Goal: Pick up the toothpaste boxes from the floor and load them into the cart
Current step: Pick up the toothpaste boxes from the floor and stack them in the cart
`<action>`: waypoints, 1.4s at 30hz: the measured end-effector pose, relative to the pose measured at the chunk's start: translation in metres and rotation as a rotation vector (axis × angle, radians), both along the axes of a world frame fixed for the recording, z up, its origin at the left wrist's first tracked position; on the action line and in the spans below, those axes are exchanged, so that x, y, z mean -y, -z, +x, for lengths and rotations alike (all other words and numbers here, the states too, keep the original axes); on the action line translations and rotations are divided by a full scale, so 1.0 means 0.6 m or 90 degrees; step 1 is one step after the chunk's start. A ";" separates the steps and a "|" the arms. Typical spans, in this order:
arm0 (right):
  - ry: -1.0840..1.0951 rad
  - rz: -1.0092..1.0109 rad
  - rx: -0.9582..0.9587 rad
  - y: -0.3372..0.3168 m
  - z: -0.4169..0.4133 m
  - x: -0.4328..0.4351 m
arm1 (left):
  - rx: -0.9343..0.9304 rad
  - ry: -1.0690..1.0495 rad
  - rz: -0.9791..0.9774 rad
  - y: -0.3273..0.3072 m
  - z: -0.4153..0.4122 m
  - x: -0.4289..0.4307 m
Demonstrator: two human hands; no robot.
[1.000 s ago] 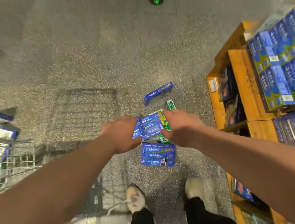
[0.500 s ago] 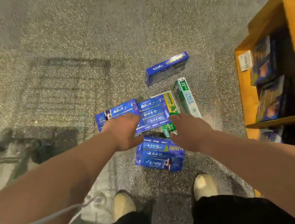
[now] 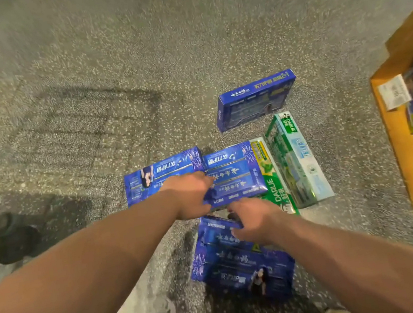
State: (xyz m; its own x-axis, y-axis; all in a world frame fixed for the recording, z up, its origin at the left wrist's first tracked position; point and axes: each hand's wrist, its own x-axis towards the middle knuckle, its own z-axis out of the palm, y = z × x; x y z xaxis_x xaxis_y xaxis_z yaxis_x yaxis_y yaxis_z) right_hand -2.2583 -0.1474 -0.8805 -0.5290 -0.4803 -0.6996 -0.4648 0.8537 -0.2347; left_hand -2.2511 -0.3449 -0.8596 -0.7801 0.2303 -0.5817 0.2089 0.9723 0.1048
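A blue toothpaste pack [image 3: 233, 173] on the floor [image 3: 129, 60] is clamped at its near-left corner by the grip of the left hand [image 3: 192, 195], its long axis running left to right. A second blue pack [image 3: 240, 260], angled toward the near right, lies under the right hand [image 3: 256, 223], whose grip is curled on its far end. Both arms are stretched forward and down, palms down.

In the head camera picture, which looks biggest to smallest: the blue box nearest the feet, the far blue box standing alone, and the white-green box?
1. Nearest blue box, though closeness enlarges it.
2. and 3. Far blue box and white-green box look alike; unranked.
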 end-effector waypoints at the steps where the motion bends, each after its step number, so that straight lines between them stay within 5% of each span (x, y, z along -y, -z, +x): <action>1: 0.001 -0.002 0.008 0.007 -0.001 0.003 | -0.005 -0.014 -0.003 0.004 -0.004 0.008; 9: 0.038 0.011 0.045 0.034 0.001 0.002 | 0.011 -0.097 -0.042 0.034 0.009 0.032; 19: -0.085 0.125 0.030 0.079 0.018 -0.012 | 0.013 -0.212 -0.154 0.101 0.001 0.027; 27: -0.038 0.067 0.106 0.064 0.002 -0.001 | 0.024 -0.215 -0.173 0.121 -0.002 0.034; 32: 0.018 -0.045 0.135 0.056 -0.002 0.005 | 0.003 -0.188 -0.139 0.124 -0.005 0.041; 42: -0.120 -0.087 -0.070 0.020 0.007 0.063 | 0.034 -0.228 0.049 0.078 -0.005 0.100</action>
